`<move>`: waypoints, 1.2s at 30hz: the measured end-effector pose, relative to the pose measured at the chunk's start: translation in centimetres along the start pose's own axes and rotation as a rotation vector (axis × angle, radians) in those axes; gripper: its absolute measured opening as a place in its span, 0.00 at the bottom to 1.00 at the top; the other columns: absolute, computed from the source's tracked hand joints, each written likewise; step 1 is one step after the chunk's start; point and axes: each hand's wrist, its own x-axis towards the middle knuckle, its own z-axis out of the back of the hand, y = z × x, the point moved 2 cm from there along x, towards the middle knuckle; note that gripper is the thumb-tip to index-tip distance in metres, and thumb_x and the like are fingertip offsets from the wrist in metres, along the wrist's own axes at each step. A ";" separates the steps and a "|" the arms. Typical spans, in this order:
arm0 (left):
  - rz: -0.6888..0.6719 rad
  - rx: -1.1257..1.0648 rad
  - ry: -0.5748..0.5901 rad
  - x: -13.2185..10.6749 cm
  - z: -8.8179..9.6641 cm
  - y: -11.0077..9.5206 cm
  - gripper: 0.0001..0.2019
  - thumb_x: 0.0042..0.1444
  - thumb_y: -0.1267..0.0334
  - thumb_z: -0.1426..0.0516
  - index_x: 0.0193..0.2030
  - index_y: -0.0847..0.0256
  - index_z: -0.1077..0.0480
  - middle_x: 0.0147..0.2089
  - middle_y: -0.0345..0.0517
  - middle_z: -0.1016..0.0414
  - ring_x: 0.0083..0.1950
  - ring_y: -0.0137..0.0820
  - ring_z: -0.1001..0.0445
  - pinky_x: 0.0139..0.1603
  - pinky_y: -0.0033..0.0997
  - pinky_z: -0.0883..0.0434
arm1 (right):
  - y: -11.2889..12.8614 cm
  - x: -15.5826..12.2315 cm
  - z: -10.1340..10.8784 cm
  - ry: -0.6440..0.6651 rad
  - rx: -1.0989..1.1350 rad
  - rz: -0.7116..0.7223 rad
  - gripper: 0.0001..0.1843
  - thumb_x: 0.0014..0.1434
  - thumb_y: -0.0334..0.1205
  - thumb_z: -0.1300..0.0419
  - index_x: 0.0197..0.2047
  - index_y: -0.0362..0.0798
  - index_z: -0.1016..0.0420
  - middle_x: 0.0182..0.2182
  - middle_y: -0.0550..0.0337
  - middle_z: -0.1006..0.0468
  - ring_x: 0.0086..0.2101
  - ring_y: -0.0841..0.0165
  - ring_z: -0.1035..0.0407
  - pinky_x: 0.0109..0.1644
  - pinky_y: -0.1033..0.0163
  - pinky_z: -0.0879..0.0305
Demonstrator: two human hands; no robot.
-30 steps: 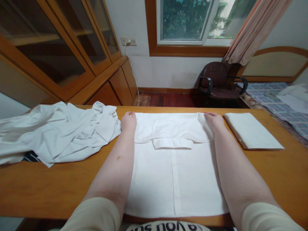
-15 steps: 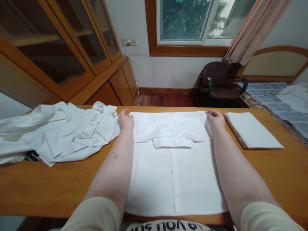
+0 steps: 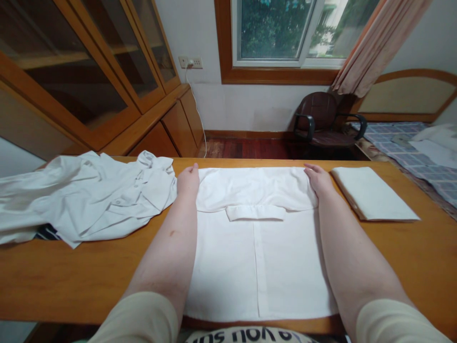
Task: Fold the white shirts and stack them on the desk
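A white shirt [image 3: 224,262] lies in front of me with its button strip running down the middle. Its far part is folded over toward me, and the collar [image 3: 255,213] rests on the lower half. At the far left corner of the fold, my left hand [image 3: 188,181] is closed on the edge with the thumb up; its other fingers are mostly hidden. My right hand [image 3: 317,179] holds the far right corner between thumb and fingers. Both forearms lie along the shirt's sides.
A crumpled white shirt [image 3: 117,200] lies to the left on the wooden table [image 3: 107,271], with something dark striped under it. To the right is a neatly folded white cloth [image 3: 378,194]. Beyond the table stand a brown armchair [image 3: 319,116] and a glass-door cabinet [image 3: 150,105].
My left thumb has risen and the fingers behind it have dropped from sight. The right hand has shifted slightly left at its corner. The fold's surface looks a little smoother.
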 end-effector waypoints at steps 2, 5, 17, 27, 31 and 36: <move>-0.013 0.001 -0.005 -0.1 -0.1 0.1 0.20 0.59 0.50 0.51 0.47 0.59 0.25 0.47 0.51 0.23 0.50 0.43 0.27 0.51 0.40 0.33 | 0.2 -0.3 -0.2 -0.011 -0.026 -0.016 0.22 0.49 0.40 0.40 0.49 0.48 0.23 0.41 0.55 0.20 0.42 0.62 0.28 0.49 0.60 0.35; -0.055 -0.012 -0.033 0.1 -0.4 0.4 0.17 0.57 0.58 0.48 0.49 0.58 0.26 0.47 0.49 0.23 0.50 0.41 0.27 0.52 0.38 0.33 | 0.0 -0.3 -0.4 -0.042 -0.022 0.000 0.20 0.47 0.37 0.39 0.45 0.47 0.21 0.39 0.55 0.20 0.39 0.64 0.28 0.47 0.61 0.35; -0.028 -0.387 -0.054 2.0 -2.7 2.7 0.28 0.46 0.74 0.42 0.57 0.59 0.32 0.49 0.47 0.24 0.47 0.31 0.25 0.51 0.29 0.31 | -1.1 0.5 -0.3 -0.151 -0.040 0.042 0.25 0.41 0.31 0.37 0.47 0.47 0.23 0.41 0.53 0.21 0.39 0.64 0.28 0.46 0.59 0.33; 0.039 -0.117 -0.116 1.1 -0.8 1.4 0.09 0.52 0.60 0.44 0.39 0.60 0.28 0.35 0.48 0.24 0.41 0.39 0.26 0.46 0.38 0.31 | -1.0 0.5 0.0 -0.109 -0.141 -0.004 0.22 0.47 0.33 0.38 0.48 0.47 0.25 0.46 0.51 0.23 0.42 0.63 0.28 0.48 0.60 0.34; 0.007 -0.168 -0.119 1.0 -0.2 1.0 0.10 0.55 0.59 0.47 0.40 0.59 0.28 0.36 0.47 0.24 0.41 0.38 0.27 0.47 0.37 0.32 | -0.9 0.4 0.0 -0.109 -0.159 -0.003 0.22 0.48 0.36 0.38 0.49 0.47 0.25 0.46 0.50 0.23 0.43 0.62 0.28 0.50 0.59 0.35; 0.002 -0.292 -0.096 1.1 -0.2 1.4 0.16 0.54 0.67 0.51 0.46 0.57 0.27 0.32 0.43 0.26 0.35 0.34 0.27 0.41 0.34 0.30 | -1.0 0.4 0.0 -0.111 -0.166 -0.012 0.21 0.49 0.39 0.38 0.48 0.46 0.25 0.46 0.49 0.23 0.45 0.61 0.28 0.52 0.57 0.36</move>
